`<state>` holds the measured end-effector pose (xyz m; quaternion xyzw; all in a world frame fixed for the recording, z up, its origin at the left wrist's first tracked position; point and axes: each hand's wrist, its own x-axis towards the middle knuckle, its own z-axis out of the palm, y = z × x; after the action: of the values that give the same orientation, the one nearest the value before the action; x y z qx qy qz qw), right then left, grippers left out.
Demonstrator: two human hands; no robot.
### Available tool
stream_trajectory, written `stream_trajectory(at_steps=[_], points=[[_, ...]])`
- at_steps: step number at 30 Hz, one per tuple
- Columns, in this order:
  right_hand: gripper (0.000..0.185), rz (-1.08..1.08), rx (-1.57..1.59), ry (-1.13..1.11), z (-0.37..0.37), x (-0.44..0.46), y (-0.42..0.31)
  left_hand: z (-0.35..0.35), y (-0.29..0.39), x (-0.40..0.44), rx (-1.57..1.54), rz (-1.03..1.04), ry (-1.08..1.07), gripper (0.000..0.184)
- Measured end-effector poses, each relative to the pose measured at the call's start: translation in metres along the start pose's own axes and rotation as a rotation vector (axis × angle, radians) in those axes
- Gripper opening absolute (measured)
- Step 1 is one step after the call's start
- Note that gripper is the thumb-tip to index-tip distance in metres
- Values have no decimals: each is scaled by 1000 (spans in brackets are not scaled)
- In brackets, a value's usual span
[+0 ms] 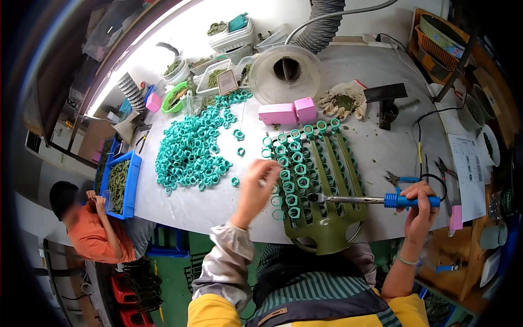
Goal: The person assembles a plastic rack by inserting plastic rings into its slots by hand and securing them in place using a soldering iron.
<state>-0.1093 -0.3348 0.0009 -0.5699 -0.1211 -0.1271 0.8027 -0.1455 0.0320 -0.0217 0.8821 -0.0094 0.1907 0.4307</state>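
Note:
My right hand (418,210) grips the blue handle of a soldering iron (354,200). Its metal shaft points left, and the flat dark tip lies over the olive-green slotted rack (327,229). Rows of teal rings (295,169) stand along the slats of this rack, mostly on its left side and far edge. Over the rack's left edge is my left hand (257,185), its fingers curled together close to the rings. Whatever may be between those fingertips is too small to make out. Left of that hand spreads a large pile of loose teal rings (193,147).
Pink blocks (278,114), a stained glove (346,101) and a funnel hood (286,73) sit behind the rack. Pliers (400,179) and a black cord lie at right. A person in orange (103,231) handles a blue tray (131,185) at far left.

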Motion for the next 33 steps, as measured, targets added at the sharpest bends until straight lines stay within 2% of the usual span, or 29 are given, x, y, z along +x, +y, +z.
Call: stream_trajectory(at_steps=[1, 2, 3, 5, 8, 11, 12, 15, 18, 19, 21, 23, 25, 27, 33], points=[[19, 6, 1, 5, -1, 0, -1, -13, -18, 0, 112, -86, 106, 12], [19, 1, -6, 5, -2, -1, -1, -30, -33, -1, 326, -189, 119, 15], [19, -2, -10, 3, -2, -1, 0, -41, -60, -10, 700, -123, 193, 22], [19, -6, -13, 1, -1, -1, 1, -58, -98, -30, 895, -173, 178, 22], [20, -5, -30, 12, -1, -2, -2, -70, -89, -38, 561, -344, -27, 27], [20, -15, -42, 20, -1, -2, -4, -77, -82, -49, 337, -432, 15, 26], [20, -16, -45, 22, -1, -2, -4, -76, -78, -52, 327, -388, 69, 27], [20, -20, -54, 16, -5, -3, -5, -80, -64, -58, 344, -448, 45, 24], [20, -24, -66, 12, -7, -5, -8, -67, -26, -54, -95, -410, 66, 25], [20, -24, -72, 9, -7, -5, -9, -66, 1, -47, -125, -390, -72, 28], [21, -23, -84, 8, -7, -6, -9, -42, 22, -45, -299, -256, -144, 26], [21, -19, -88, 3, -7, -7, -9, -22, 49, -42, -273, -183, -236, 26], [21, -16, -89, -4, -5, -8, -10, 0, 59, -41, -243, -117, -242, 28], [21, -3, -69, -10, -4, -9, -6, 16, 55, -38, 7, 112, -184, 29], [22, -11, -17, -67, 3, -9, 8, 34, 53, -33, 137, 206, -194, 31]])
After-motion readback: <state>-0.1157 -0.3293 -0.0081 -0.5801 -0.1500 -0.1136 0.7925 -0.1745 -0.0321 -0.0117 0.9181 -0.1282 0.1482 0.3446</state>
